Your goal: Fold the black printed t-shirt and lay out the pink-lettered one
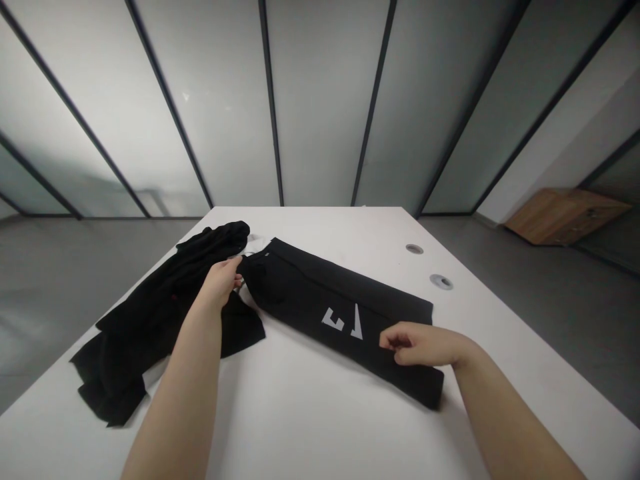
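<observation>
A pair of black trousers [295, 283] with white lettering lies folded lengthwise across the table, slanting from the upper left to the lower right. My left hand [223, 280] pinches the corner of the trousers at the waist end. Over the lower part of the legs, to the right of the lettering, is my right hand [420, 343]. Its fingers are loosely curled, and no cloth shows between them. Left of the trousers, partly behind my left forearm, lies a rumpled heap of black clothes [145, 313].
The white table [320, 427] has two round cable holes, one a grey grommet [441, 282], near its right edge. Some white cloth [257, 244] shows between the heap and the trousers. Frosted glass panels [320, 113] stand beyond the table. A wooden cabinet [555, 217] is at the far right.
</observation>
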The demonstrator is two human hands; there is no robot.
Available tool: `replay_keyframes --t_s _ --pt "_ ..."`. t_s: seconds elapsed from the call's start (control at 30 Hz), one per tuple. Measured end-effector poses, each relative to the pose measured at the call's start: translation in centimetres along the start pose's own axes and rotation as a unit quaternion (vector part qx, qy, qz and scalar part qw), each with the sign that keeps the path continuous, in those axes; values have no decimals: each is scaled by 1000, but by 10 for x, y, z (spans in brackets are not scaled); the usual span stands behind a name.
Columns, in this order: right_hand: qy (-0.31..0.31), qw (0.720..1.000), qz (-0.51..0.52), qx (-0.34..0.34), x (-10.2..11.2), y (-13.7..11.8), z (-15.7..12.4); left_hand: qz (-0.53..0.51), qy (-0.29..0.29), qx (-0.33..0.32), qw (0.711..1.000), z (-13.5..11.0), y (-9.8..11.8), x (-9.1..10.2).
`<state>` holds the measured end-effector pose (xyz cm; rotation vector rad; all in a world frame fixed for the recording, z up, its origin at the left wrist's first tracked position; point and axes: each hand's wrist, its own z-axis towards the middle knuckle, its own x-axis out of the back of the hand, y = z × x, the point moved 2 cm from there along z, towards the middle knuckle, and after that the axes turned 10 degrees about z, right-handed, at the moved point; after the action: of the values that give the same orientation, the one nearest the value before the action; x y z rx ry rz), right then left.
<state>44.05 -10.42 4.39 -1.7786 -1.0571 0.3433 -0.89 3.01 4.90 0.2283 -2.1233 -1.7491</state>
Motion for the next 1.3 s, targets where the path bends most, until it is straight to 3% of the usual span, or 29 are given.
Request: replay_keyframes --t_s 0.13,0.2,0.3,0.37,0.47,0.53,0.67,0.77,0.87,1.0,1.3 --pt "95 995 -8 -21 17 12 -6 -146 -13 -15 989 1 -5 -23" --pt "135 990 -20 -35 24 17 -8 -162 -10 -35 986 1 -10 -36" --pt "187 979 -61 -53 32 24 -8 -57 -2 -81 995 0 -20 -53" --pt "216 970 -92 -67 35 29 -6 79 -3 -170 982 -6 -24 -64" --pt "248 958 -120 -81 37 35 -2 272 -33 -331 903 -22 -29 -81" --pt "262 952 -133 -83 37 37 0 367 -85 -387 842 -34 -35 -93" --pt "271 949 -142 -74 36 33 -1 513 -171 -374 753 -51 -48 -106" --pt "288 943 -146 -75 39 33 -4 569 -167 -357 722 -56 -49 -106" --pt "319 933 -150 -77 45 38 -6 591 -141 -351 713 -60 -44 -106" --pt "335 924 -162 -91 52 50 -5 587 -95 -333 731 -63 -43 -109" --pt "318 933 -129 -107 58 67 -6 554 -72 -319 765 -48 -67 -109"
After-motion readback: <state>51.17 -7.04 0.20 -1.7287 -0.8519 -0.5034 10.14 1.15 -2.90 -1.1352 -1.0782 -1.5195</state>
